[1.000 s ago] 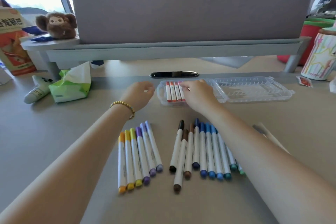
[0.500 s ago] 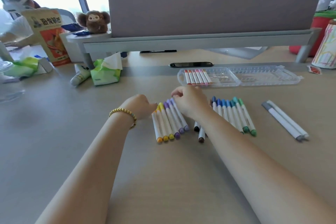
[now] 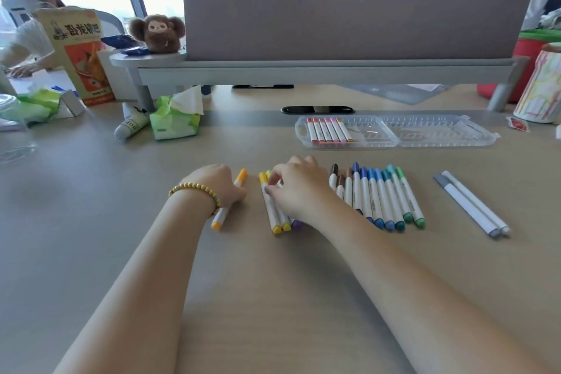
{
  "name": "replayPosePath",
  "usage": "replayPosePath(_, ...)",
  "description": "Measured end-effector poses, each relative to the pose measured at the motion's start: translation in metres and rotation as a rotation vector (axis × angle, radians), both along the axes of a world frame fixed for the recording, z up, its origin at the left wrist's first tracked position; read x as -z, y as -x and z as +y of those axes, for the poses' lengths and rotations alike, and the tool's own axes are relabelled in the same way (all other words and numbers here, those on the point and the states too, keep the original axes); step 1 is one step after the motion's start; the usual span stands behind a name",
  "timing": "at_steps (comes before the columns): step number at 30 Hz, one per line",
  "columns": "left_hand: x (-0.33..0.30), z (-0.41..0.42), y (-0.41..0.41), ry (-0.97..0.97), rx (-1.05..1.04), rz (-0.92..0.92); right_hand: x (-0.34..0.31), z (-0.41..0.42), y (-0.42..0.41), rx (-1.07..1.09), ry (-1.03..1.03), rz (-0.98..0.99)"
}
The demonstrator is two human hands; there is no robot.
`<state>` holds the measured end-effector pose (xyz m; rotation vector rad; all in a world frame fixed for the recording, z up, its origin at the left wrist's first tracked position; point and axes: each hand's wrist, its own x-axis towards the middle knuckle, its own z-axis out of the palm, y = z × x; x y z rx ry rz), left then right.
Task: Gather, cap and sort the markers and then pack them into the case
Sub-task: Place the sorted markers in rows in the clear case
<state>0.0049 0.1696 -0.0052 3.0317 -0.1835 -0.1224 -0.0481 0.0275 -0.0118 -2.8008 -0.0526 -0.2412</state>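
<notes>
A: Which step is this?

B: Packing, I'd say. The clear plastic hinged case [image 3: 394, 143] lies open at the worktop's far side with six red-to-pink markers [image 3: 329, 130] in its left half.

A: And the hands?

B: The left hand [image 3: 220, 184] has its grip curled round an orange-capped white marker [image 3: 239, 177]. The right hand [image 3: 299, 187] pinches the yellow-and-purple marker cluster [image 3: 277, 215] nearby.

A: Next?

B: Probably lift the orange one clear and carry it to the slot beside the pinks.

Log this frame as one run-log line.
left hand: holds orange marker | right hand: pinches yellow markers | case: open, part filled
</notes>
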Motion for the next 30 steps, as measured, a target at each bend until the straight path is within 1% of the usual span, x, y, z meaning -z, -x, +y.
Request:
replayPosePath(4, -0.001, 0.008, -0.004, 0.123, -0.040, 0.022, -0.001, 0.009, 0.002, 0.017, 0.165, -0.010)
replayPosePath(7, -0.005, 0.010, -0.004, 0.318, -0.083, -0.001, 0.001, 0.013, -0.001, 0.030, 0.174, 0.049)
replayPosePath(11, -0.009, 0.011, -0.002, 0.587, -0.126, -0.015, -0.002, 0.015, -0.003, 0.043, 0.171, 0.039)
replayPosePath(14, -0.010, 0.008, -0.001, 0.759, -0.128, 0.037, -0.008, 0.014, -0.002, 0.043, 0.084, 0.099)
replayPosePath(17, -0.010, 0.000, -0.001, 0.885, -0.117, 0.098, -0.017, -0.004, -0.010, 0.093, -0.156, 0.214)
replayPosePath(18, -0.011, -0.006, -0.002, 0.914, -0.103, 0.126, -0.022, -0.013, -0.013, 0.110, -0.233, 0.221)
replayPosePath(21, -0.017, -0.033, -0.015, 0.944, -0.039, 0.176, -0.037, -0.048, -0.021, 0.189, -0.380, 0.204)
replayPosePath(24, -0.025, -0.072, -0.036, 0.922, 0.010, 0.173, -0.044, -0.087, -0.030, 0.251, -0.491, 0.139)
replayPosePath(30, -0.035, -0.142, -0.067, 0.784, 0.108, 0.142, -0.041, -0.150, -0.049, 0.379, -0.500, 0.125)
